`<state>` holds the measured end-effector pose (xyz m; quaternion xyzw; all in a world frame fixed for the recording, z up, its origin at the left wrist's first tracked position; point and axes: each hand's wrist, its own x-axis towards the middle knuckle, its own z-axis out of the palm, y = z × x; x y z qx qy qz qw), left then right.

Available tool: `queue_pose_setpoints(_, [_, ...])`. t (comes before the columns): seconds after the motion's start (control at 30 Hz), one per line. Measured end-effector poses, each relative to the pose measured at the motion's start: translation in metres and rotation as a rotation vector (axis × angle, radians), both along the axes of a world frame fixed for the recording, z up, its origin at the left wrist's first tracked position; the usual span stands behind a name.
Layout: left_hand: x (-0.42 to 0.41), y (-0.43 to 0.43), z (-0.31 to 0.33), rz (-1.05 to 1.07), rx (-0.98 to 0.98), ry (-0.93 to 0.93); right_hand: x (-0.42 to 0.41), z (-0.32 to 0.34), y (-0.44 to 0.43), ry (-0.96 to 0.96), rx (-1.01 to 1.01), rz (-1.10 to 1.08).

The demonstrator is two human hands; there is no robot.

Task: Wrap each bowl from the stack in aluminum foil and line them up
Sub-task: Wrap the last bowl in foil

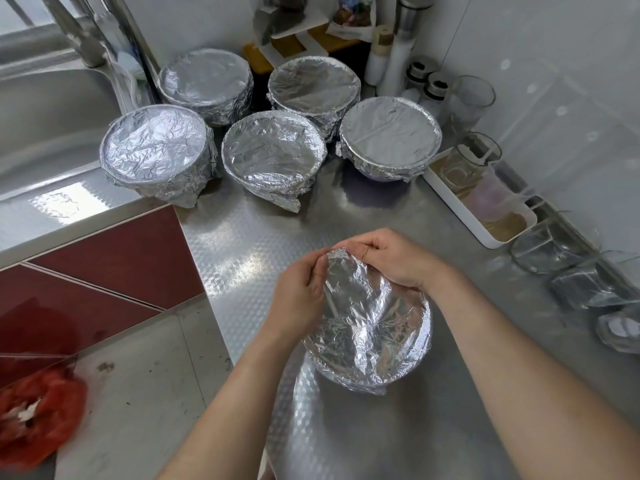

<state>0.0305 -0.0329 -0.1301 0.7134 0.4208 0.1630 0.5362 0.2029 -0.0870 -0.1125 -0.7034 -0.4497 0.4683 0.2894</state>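
Observation:
A bowl covered in crinkled aluminum foil [372,327] sits on the steel counter near me. A loose flap of that foil stands up at the bowl's far rim. My left hand [301,292] pinches the flap from the left, and my right hand [394,259] pinches its top edge from the right. Several foil-wrapped bowls stand farther back in two rows: one at front left [156,150], one at front middle [273,154], one at the right [389,136], and two behind them [206,83] [313,86]. No unwrapped stack is in view.
A steel sink [45,116] with a tap lies at the far left. A white tray [485,237] with glass cups runs along the right wall, with more glasses [543,251] beside it. Bottles and jars [391,64] crowd the back corner. A red plastic bag [38,417] lies at lower left.

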Motion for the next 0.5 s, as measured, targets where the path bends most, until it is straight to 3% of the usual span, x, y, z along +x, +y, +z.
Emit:
queue_pose_setpoints(0.1, [0.001, 0.001, 0.003, -0.009, -0.039, 0.009, 0.0, 0.002, -0.003, 0.025, -0.02, -0.019])
queue_pose_setpoints(0.27, [-0.025, -0.011, 0.014, 0.184, -0.223, -0.114, 0.018, -0.001, -0.026, 0.041, 0.005, -0.116])
queue_pose_setpoints(0.37, [-0.028, -0.04, 0.019, 0.257, -0.34, -0.224, 0.012, -0.011, -0.039, 0.19, -0.041, -0.184])
queue_pose_setpoints(0.43, [-0.024, -0.051, 0.016, 0.341, -0.332, -0.26, 0.003, -0.017, -0.042, 0.272, -0.036, -0.233])
queue_pose_setpoints(0.5, [-0.02, -0.055, 0.011, 0.39, -0.314, -0.249, -0.001, -0.017, -0.039, 0.23, -0.027, -0.264])
